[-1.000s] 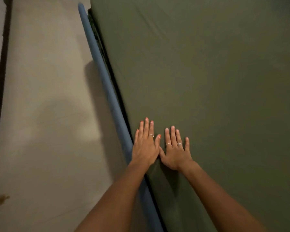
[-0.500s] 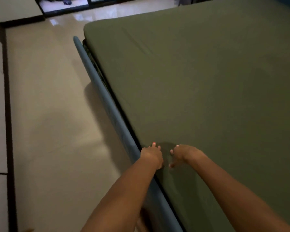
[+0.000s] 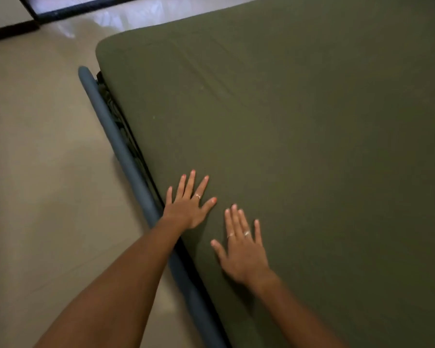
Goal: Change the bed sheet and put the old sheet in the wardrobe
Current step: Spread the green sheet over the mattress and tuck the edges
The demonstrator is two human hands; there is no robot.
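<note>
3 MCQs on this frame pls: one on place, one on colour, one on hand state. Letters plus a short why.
1. Where do the hands lie?
A. on the floor
B. on the sheet near the bed's left edge
C. on the rail

2. What colour is the sheet?
A. white
B. red
C. olive green

3. How are the hands?
A. both flat, fingers straight
B. both fists
C. one pinching a fold

Key:
1 B: the left hand and right hand rest on the sheet beside the blue-grey rail, off the floor.
2 C: the fabric over the mattress is olive green throughout.
3 A: all fingers lie spread and straight on the fabric, with no fold gripped.
</note>
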